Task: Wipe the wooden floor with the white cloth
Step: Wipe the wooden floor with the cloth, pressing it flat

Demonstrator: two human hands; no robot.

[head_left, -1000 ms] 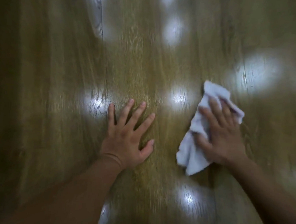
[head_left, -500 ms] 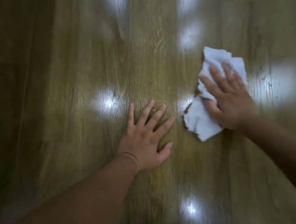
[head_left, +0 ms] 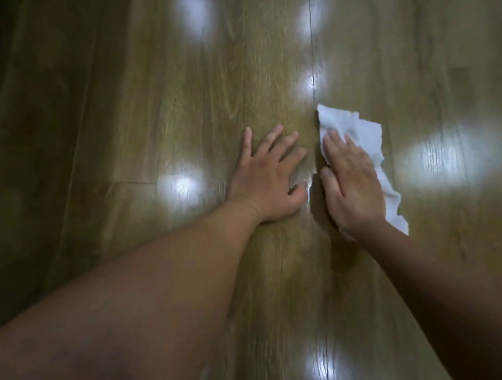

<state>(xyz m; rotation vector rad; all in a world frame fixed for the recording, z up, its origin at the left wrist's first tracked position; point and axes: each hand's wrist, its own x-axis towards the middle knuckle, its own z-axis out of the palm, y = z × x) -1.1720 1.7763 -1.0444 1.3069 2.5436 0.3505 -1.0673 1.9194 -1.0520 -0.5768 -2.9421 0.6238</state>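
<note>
Fingers (head_left: 337, 146) of the right hand (head_left: 352, 187) lie straight and flat, pressing the white cloth (head_left: 362, 132) onto the wooden floor (head_left: 176, 97). The cloth sticks out ahead and to the right of that hand. Just beside it the left hand (head_left: 268, 179) rests spread on the floor, holding nothing. Crumpled, soft and light, the cloth should bunch easily, so flat pressure over its middle looks best.
</note>
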